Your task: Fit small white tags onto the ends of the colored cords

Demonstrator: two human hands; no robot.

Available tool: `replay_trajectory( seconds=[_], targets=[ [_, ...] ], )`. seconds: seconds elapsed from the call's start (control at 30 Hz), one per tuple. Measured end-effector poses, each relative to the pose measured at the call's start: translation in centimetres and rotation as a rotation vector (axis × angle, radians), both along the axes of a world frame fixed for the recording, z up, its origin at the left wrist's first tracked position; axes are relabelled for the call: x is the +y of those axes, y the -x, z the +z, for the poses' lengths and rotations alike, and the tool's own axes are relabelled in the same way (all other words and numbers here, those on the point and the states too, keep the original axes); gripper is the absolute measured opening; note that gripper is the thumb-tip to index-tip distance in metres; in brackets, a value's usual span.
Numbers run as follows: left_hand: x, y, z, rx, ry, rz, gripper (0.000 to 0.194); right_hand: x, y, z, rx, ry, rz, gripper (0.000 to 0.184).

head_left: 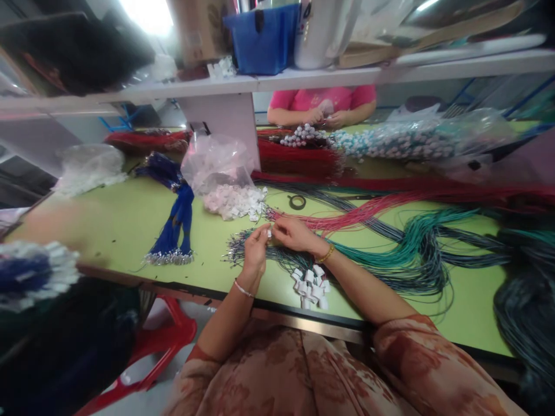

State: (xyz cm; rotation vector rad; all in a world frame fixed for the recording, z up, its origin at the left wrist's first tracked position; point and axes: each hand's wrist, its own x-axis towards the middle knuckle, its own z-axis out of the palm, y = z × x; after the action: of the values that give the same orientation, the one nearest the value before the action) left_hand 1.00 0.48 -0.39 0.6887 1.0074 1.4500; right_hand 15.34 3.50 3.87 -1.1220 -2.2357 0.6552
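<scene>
My left hand (256, 248) is closed in a pinch on a small white connector housing (269, 234). Close beside it, my right hand (297, 236) has its fingers pinched together at the connector; whether a wire end sits between them is too small to tell. Beneath and around both hands lie bundled dark wires (238, 244) with metal-tipped ends. Green wires (368, 251) and pink-red wires (368, 212) run off to the right. Nearer my body, several white connectors (310, 289) on wires lie in a small pile at the table's front edge.
Loose white housings (234, 201) spill from a clear plastic bag (219, 159). A tape roll (297, 201) lies behind my hands, blue wire bundles (176, 222) to the left. A shelf (303, 80) with a blue bin (262, 40) spans overhead. Across sits a person in pink (323, 98); a red stool (173, 329) stands left.
</scene>
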Motion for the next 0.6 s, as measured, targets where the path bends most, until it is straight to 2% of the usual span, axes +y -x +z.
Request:
replay_trajectory(
  seconds=[0.13, 0.23, 0.3, 0.37, 0.43, 0.47, 0.5, 0.53, 0.6],
  targets=[
    [0.0, 0.0, 0.0, -0.027, 0.018, -0.018, 0.032, 0.0, -0.2, 0.1, -0.012, -0.004, 0.041, 0.018],
    [0.0, -0.1, 0.0, 0.029, 0.001, -0.03, 0.029, -0.2, 0.0, -0.3, -0.008, 0.005, -0.014, 0.018],
    [-0.3, -0.2, 0.3, 0.102, -0.02, -0.011, 0.025, -0.2, -0.1, -0.3, 0.008, 0.043, 0.008, 0.018],
    [-1.2, -0.4, 0.9, 0.231, -0.102, 0.051, 0.022, 0.1, -0.9, 0.5, 0.064, 0.113, 0.07, 0.019],
    [-2.7, -1.1, 1.8, 0.396, -0.276, 0.086, 0.021, 0.7, -1.9, 1.7, 0.159, 0.191, 0.076, 0.022],
    [-3.6, -1.6, 2.3, 0.472, -0.382, 0.041, 0.022, 1.0, -2.3, 2.4, 0.205, 0.219, 0.041, 0.025],
    [-4.6, -2.2, 2.7, 0.536, -0.494, -0.061, 0.023, 1.3, -2.4, 2.9, 0.229, 0.243, 0.015, 0.027],
    [-5.6, -2.9, 3.1, 0.596, -0.612, -0.225, 0.024, 1.5, -2.4, 3.3, 0.229, 0.259, 0.012, 0.027],
    [-7.1, -4.3, 3.7, 0.698, -0.835, -0.586, 0.029, 1.6, -1.5, 3.1, 0.168, 0.28, 0.102, 0.024]
  ],
)
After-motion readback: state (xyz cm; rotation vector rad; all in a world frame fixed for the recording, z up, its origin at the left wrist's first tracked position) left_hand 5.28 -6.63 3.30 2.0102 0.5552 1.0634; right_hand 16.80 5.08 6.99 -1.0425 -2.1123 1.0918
